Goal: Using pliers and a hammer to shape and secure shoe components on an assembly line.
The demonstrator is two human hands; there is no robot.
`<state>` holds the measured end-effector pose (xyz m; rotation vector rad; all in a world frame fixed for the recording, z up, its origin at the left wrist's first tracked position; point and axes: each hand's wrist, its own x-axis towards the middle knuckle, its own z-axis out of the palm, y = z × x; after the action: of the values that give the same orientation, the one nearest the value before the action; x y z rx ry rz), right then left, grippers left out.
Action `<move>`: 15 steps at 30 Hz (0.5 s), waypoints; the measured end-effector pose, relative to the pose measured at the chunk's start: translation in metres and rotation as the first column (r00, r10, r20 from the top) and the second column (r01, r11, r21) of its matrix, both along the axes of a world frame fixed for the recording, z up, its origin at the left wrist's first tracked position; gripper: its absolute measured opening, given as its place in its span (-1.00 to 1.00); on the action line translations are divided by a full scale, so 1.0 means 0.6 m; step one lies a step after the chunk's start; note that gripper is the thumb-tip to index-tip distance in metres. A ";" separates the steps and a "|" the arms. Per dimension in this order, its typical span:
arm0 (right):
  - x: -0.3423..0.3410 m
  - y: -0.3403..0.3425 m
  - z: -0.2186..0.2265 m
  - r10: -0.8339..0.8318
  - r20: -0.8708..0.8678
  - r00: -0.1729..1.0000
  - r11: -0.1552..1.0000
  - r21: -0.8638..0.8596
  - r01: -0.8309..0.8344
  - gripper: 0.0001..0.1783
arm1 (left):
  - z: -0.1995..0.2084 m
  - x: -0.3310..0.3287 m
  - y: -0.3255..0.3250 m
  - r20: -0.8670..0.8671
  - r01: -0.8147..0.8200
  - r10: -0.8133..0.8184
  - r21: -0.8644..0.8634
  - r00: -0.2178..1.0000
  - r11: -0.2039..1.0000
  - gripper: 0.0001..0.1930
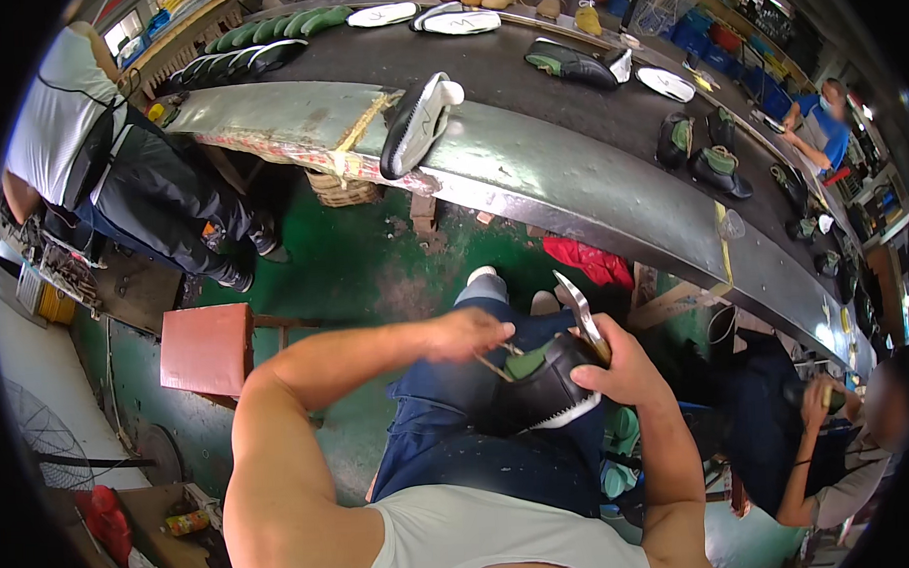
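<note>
A black shoe [543, 389] with a green lining and a white jagged lower edge rests on my lap, over dark blue trousers. My right hand [623, 368] is closed round what looks like a pair of metal pincers [577, 305], and its thumb presses against the shoe. The pincers' curved silver end points up and away from me. At the shoe's opening, my left hand [471, 333] pinches a thin tan shoelace [491, 367] pulled up from it. That hand is slightly blurred.
A long curved workbench [572, 195] crosses ahead, with a white-soled shoe [419, 127] on its near ledge and more shoes behind. Left stand a reddish-brown box-shaped stool [206, 350] and a person [79, 127]. Another seated person [831, 461] works at the right. Red cloth [586, 260] lies under the bench.
</note>
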<state>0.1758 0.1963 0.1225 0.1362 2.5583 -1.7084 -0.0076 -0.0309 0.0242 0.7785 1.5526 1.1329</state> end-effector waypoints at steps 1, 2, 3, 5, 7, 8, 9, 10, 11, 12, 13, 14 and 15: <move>-0.006 -0.005 0.003 0.004 0.007 1.000 1.000 0.010 -0.004 -0.31 | -0.024 -0.019 0.005 -0.456 0.117 -0.041 0.140 0.889 0.983 -0.60; -0.014 -0.003 -0.008 -0.011 -0.004 1.000 1.000 0.011 0.011 -0.34 | -0.008 -0.027 0.013 -0.759 0.174 -0.037 0.101 0.650 0.980 -0.58; -0.021 -0.004 -0.010 -0.027 -0.013 1.000 0.999 0.037 0.027 -0.36 | 0.010 -0.038 0.019 -0.950 0.219 -0.024 0.047 0.310 0.975 -0.55; -0.039 0.005 -0.024 -0.023 -0.098 0.995 0.991 0.131 0.036 -0.39 | -0.022 -0.071 0.035 -0.997 0.334 -0.009 0.018 0.081 0.942 -0.55; -0.044 0.012 -0.028 -0.028 -0.035 0.999 0.994 0.105 0.032 -0.43 | -0.050 -0.112 0.033 -0.986 0.382 0.140 0.165 0.093 0.909 -0.53; -0.042 0.015 -0.032 -0.045 -0.040 0.998 0.994 0.102 0.049 -0.43 | -0.043 -0.105 0.030 -0.989 0.293 -0.001 0.043 0.148 0.955 -0.57; -0.042 0.016 -0.036 -0.062 -0.045 0.997 0.993 0.098 0.066 -0.43 | -0.028 -0.093 0.029 -0.967 0.211 -0.139 -0.094 0.212 0.973 -0.61; -0.044 0.018 -0.038 -0.091 -0.008 0.996 0.992 0.088 0.092 -0.44 | -0.024 -0.080 0.034 -0.963 0.232 -0.153 -0.100 0.223 0.968 -0.61; -0.047 0.016 -0.038 -0.109 0.036 0.993 0.991 0.077 0.106 -0.44 | -0.025 -0.056 0.033 -0.911 0.139 0.110 0.179 0.398 0.974 -0.57; -0.049 0.014 -0.032 -0.147 0.010 0.989 0.985 0.096 0.145 -0.48 | -0.016 -0.027 0.039 -0.763 0.005 0.354 0.423 0.541 0.906 -0.46; -0.054 0.013 -0.040 -0.184 -0.008 0.983 0.975 0.126 0.184 -0.52 | -0.006 0.001 0.043 -0.753 0.016 0.332 0.413 0.568 0.911 -0.46; -0.066 0.014 -0.048 -0.220 -0.005 0.975 0.970 0.109 0.219 -0.51 | 0.020 0.031 0.046 -0.577 0.029 0.281 0.469 0.767 0.883 -0.32; -0.075 0.011 -0.054 -0.257 0.001 0.966 0.962 0.095 0.256 -0.50 | 0.043 0.061 0.047 -0.360 0.019 0.201 0.524 0.911 0.852 -0.14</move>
<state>0.1307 0.2031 0.0901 0.5039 2.7128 -1.6541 0.0289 -0.0027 0.0503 1.3860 1.6442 1.5709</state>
